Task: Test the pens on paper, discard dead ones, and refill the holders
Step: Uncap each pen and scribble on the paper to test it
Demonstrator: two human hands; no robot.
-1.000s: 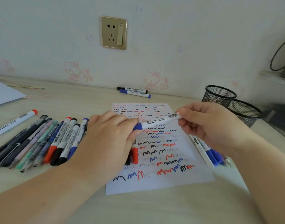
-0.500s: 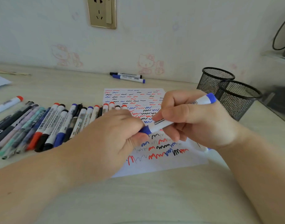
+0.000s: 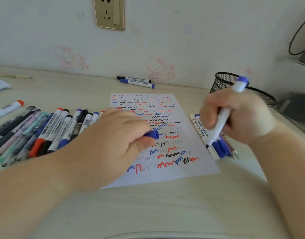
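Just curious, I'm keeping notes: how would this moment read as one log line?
step: pen uncapped | left hand: holds blue cap | right hand: grips blue marker, tip down | test paper: scribbled

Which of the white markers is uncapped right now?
The blue-ended white marker gripped in the right hand; its tip is bare, its blue cap in the left hand.

Pale wood-grain worktop (image 3: pixel 165 213) against a wall. At centre, a paper sheet (image 3: pixel 174 171) covered in red, blue and black scribbles. Left, a row of pens and markers (image 3: pixel 44 131). Right of the sheet, a small marker cluster (image 3: pixel 219 149). By the wall, two markers (image 3: pixel 136 81). Far right, two black mesh holders (image 3: pixel 222 81).
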